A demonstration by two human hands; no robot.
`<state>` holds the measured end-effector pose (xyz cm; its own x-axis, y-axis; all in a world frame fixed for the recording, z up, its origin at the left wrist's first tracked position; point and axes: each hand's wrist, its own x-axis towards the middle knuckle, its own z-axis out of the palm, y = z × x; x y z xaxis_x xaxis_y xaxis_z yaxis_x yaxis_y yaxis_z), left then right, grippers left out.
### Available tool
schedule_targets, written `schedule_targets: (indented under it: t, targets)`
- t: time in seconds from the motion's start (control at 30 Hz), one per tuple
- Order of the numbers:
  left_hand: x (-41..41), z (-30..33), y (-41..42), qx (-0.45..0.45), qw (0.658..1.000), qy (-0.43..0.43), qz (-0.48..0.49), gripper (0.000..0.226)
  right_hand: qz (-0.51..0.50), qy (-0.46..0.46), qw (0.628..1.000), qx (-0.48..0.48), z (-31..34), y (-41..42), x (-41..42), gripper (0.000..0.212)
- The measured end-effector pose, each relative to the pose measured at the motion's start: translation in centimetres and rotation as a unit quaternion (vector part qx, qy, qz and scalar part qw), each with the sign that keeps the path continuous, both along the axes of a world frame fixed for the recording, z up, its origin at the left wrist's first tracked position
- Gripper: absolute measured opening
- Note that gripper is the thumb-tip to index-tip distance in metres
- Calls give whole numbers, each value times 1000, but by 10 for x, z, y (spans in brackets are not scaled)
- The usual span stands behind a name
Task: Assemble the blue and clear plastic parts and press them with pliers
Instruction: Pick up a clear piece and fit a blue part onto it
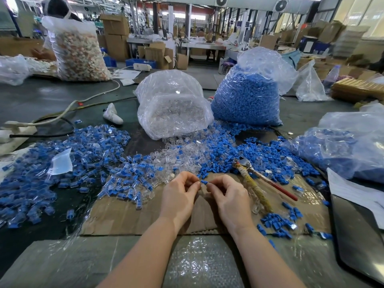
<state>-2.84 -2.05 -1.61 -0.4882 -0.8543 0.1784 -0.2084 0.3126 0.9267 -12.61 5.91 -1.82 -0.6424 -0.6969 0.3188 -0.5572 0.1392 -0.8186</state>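
At the bottom of the frame I see bubble wrap (199, 265) lying glossy and dimpled over the bench (37, 96), with a flat sheet of brown cardboard (128, 213) beyond it. Both forearms reach in from the lower edge. My left hand (178, 196) and right hand (228, 196) meet at the centre above the cardboard, fingers curled. A small ridged blue part (204, 181) sits between the two sets of fingertips, pinched by the right hand's fingers and touched by the left's. Whether the left hand also holds a clear part I cannot tell; anything there is hidden by the fingers.

Just right of the right hand lie the pliers (257, 179), metal jaws pointing toward the upper left, one handle wrapped in yellowish tape, the other red.

To the left spreads a heap of joined pieces (62, 163), blue inside clear shells. Centre, loose clear parts (178, 156) mix with blue ones (224, 150).

Farther back stand two crinkled plastic sacks: the clear bag (172, 104) at centre and the blue bag (247, 94) to its right. At upper left, a person behind another sack is cut off by the frame.
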Motion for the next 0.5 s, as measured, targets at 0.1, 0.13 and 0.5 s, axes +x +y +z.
schedule_targets:
  t: [0.1,0.13,0.5]
  targets:
    - [0,0,0,-3,1000,1,4,19,0,29,1000,13,0,1,1,8]
    - [0,1,1,-4,1000,2,6,20,0,38,999,17,1,1,2,10]
    - [1,0,1,16,999,32,19,21,-2,49,998,36,1,0,3,15]
